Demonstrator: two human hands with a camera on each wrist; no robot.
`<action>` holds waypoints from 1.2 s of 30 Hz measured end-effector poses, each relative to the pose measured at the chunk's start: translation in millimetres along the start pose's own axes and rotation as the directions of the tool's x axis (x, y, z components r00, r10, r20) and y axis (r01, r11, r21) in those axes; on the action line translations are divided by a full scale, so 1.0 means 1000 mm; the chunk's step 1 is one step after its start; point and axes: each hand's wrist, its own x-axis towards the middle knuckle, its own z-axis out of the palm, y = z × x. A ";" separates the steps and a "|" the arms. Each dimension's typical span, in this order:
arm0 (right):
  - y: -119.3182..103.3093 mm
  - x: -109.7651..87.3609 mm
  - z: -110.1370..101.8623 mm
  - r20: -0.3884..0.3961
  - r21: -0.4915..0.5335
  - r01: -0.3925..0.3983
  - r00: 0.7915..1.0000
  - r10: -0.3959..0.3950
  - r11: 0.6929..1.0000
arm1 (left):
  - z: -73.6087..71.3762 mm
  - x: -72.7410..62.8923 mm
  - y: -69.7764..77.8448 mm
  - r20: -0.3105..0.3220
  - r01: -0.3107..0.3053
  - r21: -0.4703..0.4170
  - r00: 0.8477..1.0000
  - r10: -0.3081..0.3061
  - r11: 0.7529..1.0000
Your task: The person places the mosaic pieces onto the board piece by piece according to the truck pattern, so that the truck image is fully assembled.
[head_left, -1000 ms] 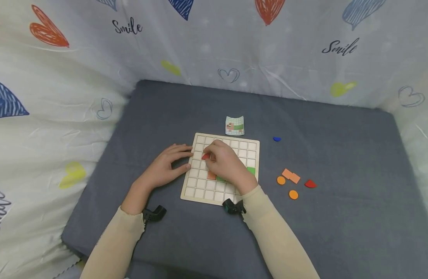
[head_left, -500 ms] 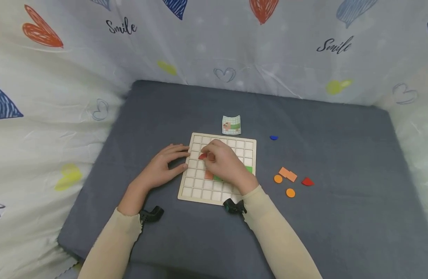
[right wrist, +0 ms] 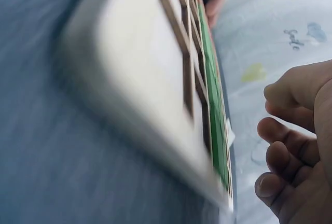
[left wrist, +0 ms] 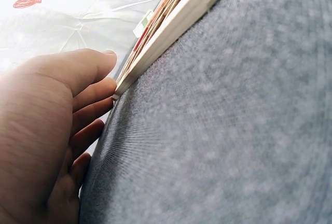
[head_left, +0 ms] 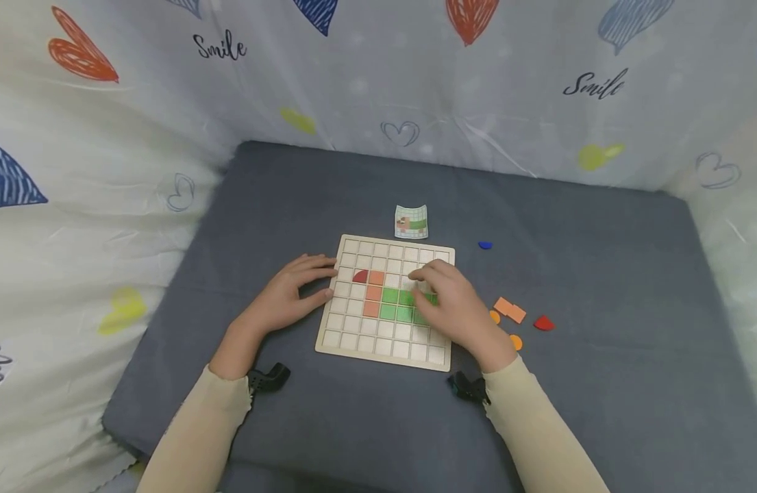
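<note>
A wooden grid board (head_left: 347, 340) lies on the grey cloth. My left hand (head_left: 290, 293) rests at its left edge, fingertips and thumb touching the rim; the left wrist view shows the same fingers (left wrist: 93, 71) against the board's side. Over the board's right part hovers my right hand (head_left: 455, 307), fingers loosely bent and holding nothing. A red quarter-circle tile (head_left: 360, 276) sits in the grid, left of a column of orange square tiles (head_left: 373, 293). Green square tiles (head_left: 397, 305) fill cells to their right, some hidden under my right hand.
Behind the board lies a small picture card (head_left: 411, 222). To the right are a blue half-circle tile (head_left: 486, 245), loose orange squares (head_left: 510, 309), orange round tiles (head_left: 516, 342) and a red quarter-circle tile (head_left: 543, 322). A printed curtain (head_left: 366, 82) stands behind the table.
My right hand has let go of the red quarter-circle tile, leaving it in the grid, and moved right across the board. My left hand stays at the board's edge.
</note>
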 end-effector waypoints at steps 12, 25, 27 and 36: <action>0.030 -0.068 -0.039 -0.114 -0.151 -0.113 0.989 0.096 0.982 | 0.000 0.000 -0.002 0.010 -0.012 0.011 1.000 0.011 1.000; 0.073 -0.126 -0.082 -0.241 -0.214 -0.172 0.963 0.118 0.962 | -0.001 0.000 -0.001 0.011 -0.006 0.012 1.000 0.005 1.000; 0.077 -0.134 -0.086 -0.258 -0.230 -0.205 0.955 0.143 0.951 | 0.000 0.001 -0.001 0.013 -0.007 0.013 1.000 0.007 1.000; 0.086 -0.148 -0.086 -0.274 -0.263 -0.290 0.937 0.217 0.920 | 0.000 0.001 -0.001 0.008 0.003 0.014 1.000 -0.003 1.000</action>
